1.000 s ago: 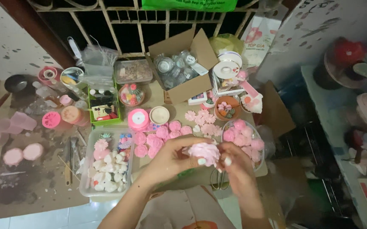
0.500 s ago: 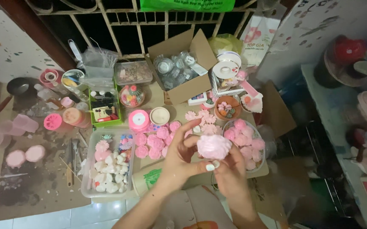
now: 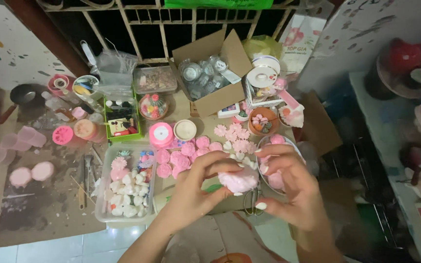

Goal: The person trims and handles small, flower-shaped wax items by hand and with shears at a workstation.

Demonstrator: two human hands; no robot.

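Pink moulded piece point(image 3: 238, 180) held between both hands above the bench point(image 3: 50, 214); left hand point(image 3: 196, 192) grips its left side, right hand point(image 3: 288, 187) its right; long axis unclear.

pale pink lump point(image 3: 237, 181), white pieces in clear tray point(image 3: 104, 214), brown cardboard box point(image 3: 220, 100) — pink ribbon spool point(image 3: 161, 134)

Both forearms rise from the bottom edge and meet over the soft pale pink lump point(image 3: 238, 180). The left hand point(image 3: 196, 192) cups it from the left, fingers curled over its top. The right hand point(image 3: 288, 187) closes on it from the right, fingers arched above, thumb beneath.
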